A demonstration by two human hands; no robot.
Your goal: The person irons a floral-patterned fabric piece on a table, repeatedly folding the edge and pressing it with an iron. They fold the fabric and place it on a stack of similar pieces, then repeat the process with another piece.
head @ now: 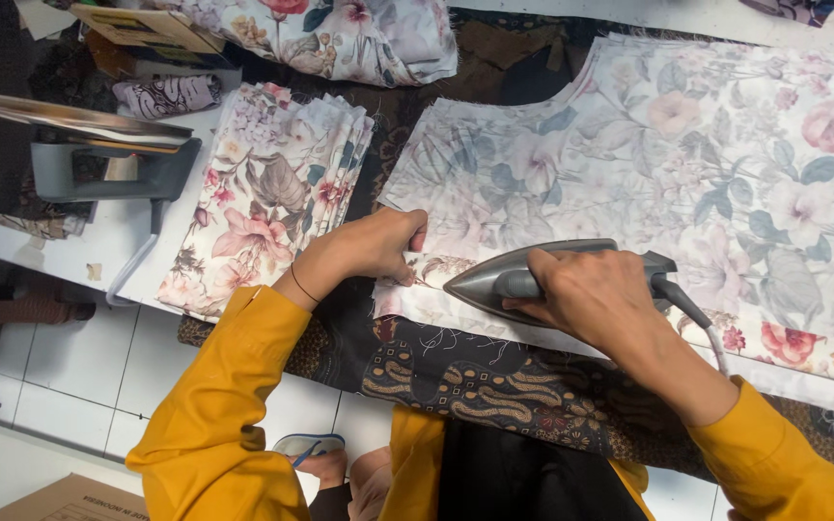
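White floor tiles (69, 371) show below the near edge of your desk, which is covered by a dark batik-patterned cloth (494, 381).

Head view: your right hand (596, 294) has its grip closed fully around the handle of a grey iron (523, 280). The iron rests flat on the near hem of a pale floral fabric piece (687, 164) spread across the desk. Its long axis runs left to right along that hem, nose pointing to your left, cord (697, 318) trailing off at the heel on your right. Your left hand (369, 246) lies just ahead of the nose, fingers curled and pinching the folded hem edge flat against the cloth; it holds fabric only.

Judgement: the step in hand is pressing the turned hem. The next move calls for keeping the fold even and your left fingertips apart from the iron's nose.

At your left lies a stack of folded floral pieces (277, 193). Beyond it stands a second grey pressing device (98, 145) on the white desk (118, 232). A bundle of floral cloth (340, 39) sits at the far edge.
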